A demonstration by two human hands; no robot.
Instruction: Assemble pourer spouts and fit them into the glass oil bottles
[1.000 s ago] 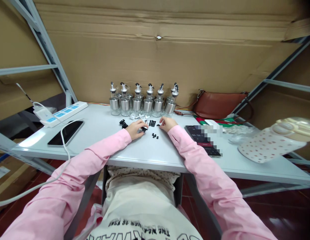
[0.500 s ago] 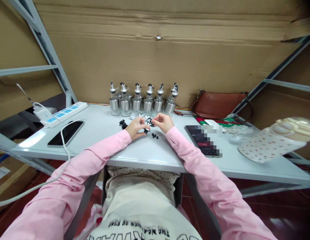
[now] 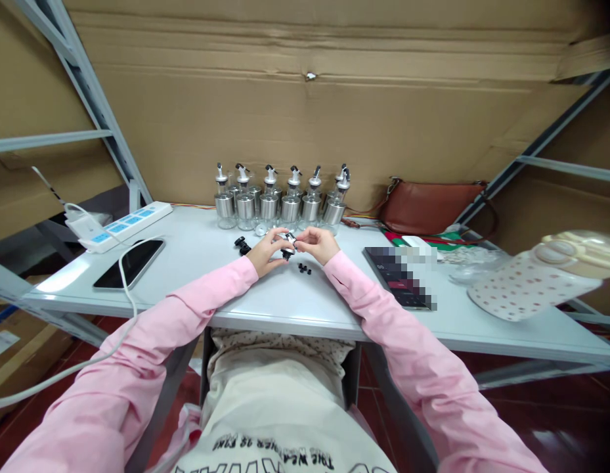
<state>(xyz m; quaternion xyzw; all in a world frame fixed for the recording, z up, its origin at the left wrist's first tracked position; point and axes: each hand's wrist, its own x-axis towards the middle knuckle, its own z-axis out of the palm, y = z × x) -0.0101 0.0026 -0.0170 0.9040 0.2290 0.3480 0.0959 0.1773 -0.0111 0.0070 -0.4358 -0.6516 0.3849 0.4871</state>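
Note:
My left hand (image 3: 270, 251) is closed around a small silver-and-black bottle pourer (image 3: 288, 251), its black stopper end low and its spout upward. From the right, my right hand (image 3: 318, 244) pinches at the upper part of the same pourer; its fingertips hide exactly what they grip. Several tiny black caps (image 3: 305, 269) lie on the table just below my hands. Left of my left hand are black stopper parts (image 3: 242, 245). Beyond the hands stand several glass bottles with steel sleeves (image 3: 269, 207), the front ones topped with similar pourers.
A phone (image 3: 129, 264) and a white power strip (image 3: 132, 223) lie left on the grey table (image 3: 285, 302), with a cable crossing the edge. On the right are a tablet (image 3: 396, 276), a brown bag (image 3: 433, 205) and a dotted drinking bottle (image 3: 526, 282). Cardboard (image 3: 305, 125) closes off the back.
My right fingers have moved slightly, from holding a small black piece beside the pourer to meeting the pourer's top. The left hand keeps its hold, and the pourer looks slightly turned.

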